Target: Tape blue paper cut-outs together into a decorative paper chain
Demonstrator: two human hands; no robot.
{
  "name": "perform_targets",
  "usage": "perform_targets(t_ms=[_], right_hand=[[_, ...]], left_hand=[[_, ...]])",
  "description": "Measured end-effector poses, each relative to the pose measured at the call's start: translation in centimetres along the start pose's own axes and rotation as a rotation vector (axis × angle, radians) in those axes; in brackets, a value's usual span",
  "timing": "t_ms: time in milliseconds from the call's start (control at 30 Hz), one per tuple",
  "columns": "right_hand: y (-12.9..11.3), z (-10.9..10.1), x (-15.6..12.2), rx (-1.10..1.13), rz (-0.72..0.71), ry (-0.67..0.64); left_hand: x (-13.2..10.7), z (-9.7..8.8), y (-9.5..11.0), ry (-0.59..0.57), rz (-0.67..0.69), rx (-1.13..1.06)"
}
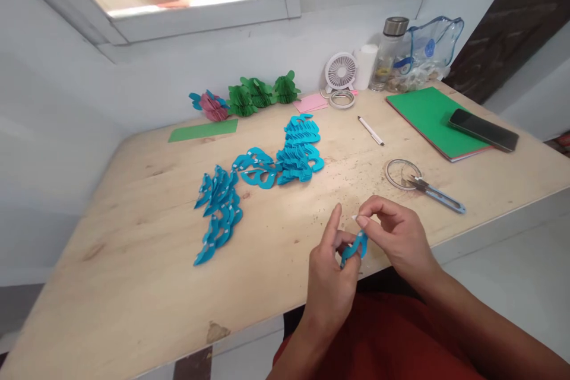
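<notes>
My left hand [332, 270] grips a curved blue paper cutout [355, 247] over the table's front edge, its index finger stretched out. Thumb and index finger of my right hand [396, 237] pinch a tiny white piece [354, 217], which looks like a bit of tape or backing, just above the cutout. Left of the hands lies a group of blue cutouts dotted with small white patches [220, 214]. A thicker stack of blue cutouts [299, 154] sits behind, and a few loose patched ones [256, 167] lie between the two groups.
Right of my hands are a tape roll [403, 174] and blue-handled thread snips [439, 195]. Beyond are a pen [370, 130], green paper [427, 113] and a phone [483, 129]. Along the wall stand folded green paper shapes [258, 92], a small fan [341, 72] and a bottle [386, 59].
</notes>
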State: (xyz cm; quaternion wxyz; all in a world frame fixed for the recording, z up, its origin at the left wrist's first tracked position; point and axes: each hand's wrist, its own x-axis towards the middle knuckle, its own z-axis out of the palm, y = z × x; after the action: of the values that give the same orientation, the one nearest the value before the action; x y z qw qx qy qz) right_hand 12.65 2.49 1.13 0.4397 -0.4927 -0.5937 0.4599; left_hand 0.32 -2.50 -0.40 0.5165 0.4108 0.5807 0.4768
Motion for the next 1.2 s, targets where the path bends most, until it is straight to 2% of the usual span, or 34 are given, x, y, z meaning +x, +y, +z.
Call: perform_targets(t_ms=[100, 300, 533, 900, 1200], right_hand=[[0.1, -0.5, -0.2, 0.03, -0.025, 0.035], [1.3, -0.6, -0.7, 0.102, 0.114, 0.042], [1.4, 0.2, -0.7, 0.079, 0.095, -0.038], [1.7, 0.8, -0.6, -0.124, -0.093, 0.078], [1.7, 1.1, -0.6, -0.186, -0.122, 0.108]], left_hand=[[0.6, 0.0, -0.1, 0.085, -0.07, -0.125], [1.5, 0.4, 0.1, 0.173, -0.194, -0.389], [1.6, 0.9, 0.0, 0.154, -0.151, -0.477], [1.7, 1.4, 0.4, 0.151, -0.124, -0.527], [1.4, 1.4, 0.7, 0.13, -0.156, -0.586]])
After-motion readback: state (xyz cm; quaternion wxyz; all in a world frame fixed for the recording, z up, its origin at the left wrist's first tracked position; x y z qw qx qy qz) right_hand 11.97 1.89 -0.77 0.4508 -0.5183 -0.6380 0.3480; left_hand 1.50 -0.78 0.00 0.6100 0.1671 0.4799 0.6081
